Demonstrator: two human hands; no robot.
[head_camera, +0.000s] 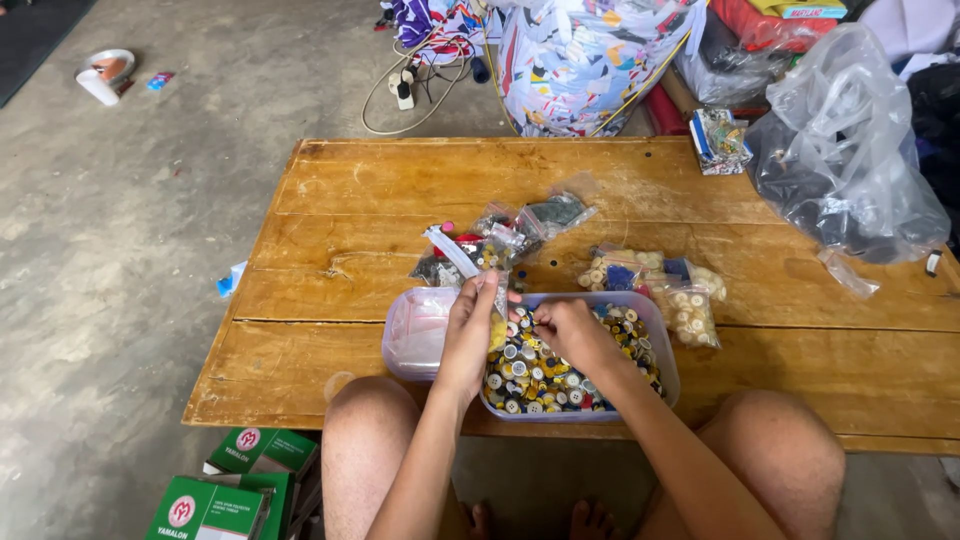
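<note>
A clear plastic tub (662, 330) full of mixed buttons sits at the near edge of a low wooden table (400, 190). My left hand (470, 335) holds up a small clear plastic bag (455, 255) over the tub's left side. My right hand (568, 335) is over the buttons, fingers pinched on a small button right beside the left hand. The tub's lid (415, 335) lies to the left, partly under my left hand.
Small bags of sorted buttons (685, 305) and darker bags (545, 215) lie behind the tub. A large clear bag (850, 150) sits at the table's right end. Green boxes (230, 480) stand on the floor by my left knee. Cables and patterned bags lie beyond the table.
</note>
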